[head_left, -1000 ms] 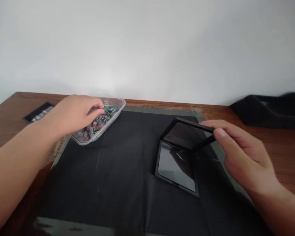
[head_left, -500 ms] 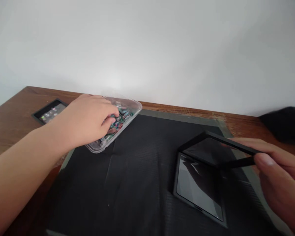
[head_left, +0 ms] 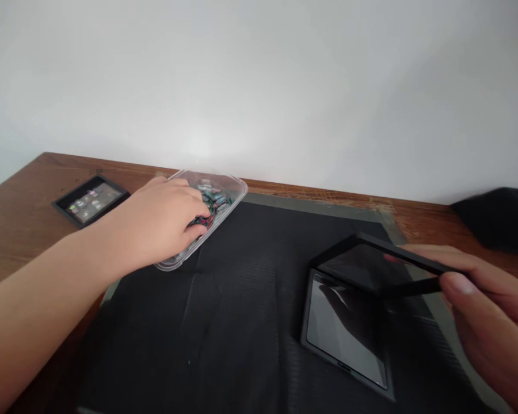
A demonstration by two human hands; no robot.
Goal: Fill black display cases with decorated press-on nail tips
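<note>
My left hand [head_left: 164, 224] reaches into a clear plastic tray [head_left: 233, 195] holding several small green and reddish pieces [head_left: 213, 198]. Its fingers are curled down among the pieces; what they pinch is hidden. My right hand [head_left: 483, 310] pinches the raised lid [head_left: 380, 261] of a flat black frame case, thumb on the front edge, holding it propped open. The case's lower half [head_left: 347, 339], with a glossy film surface, lies on a black mat [head_left: 242, 310].
The mat covers most of a brown wooden desk [head_left: 21, 224]. A recessed black panel with small icons [head_left: 90, 200] sits in the desk at the far left. A dark object [head_left: 501, 218] lies at the right edge. A white wall stands behind.
My left hand has curled deeper into the tray's pieces. The view shifted left between the first and second frame; since then the right hand and lid have barely moved.
</note>
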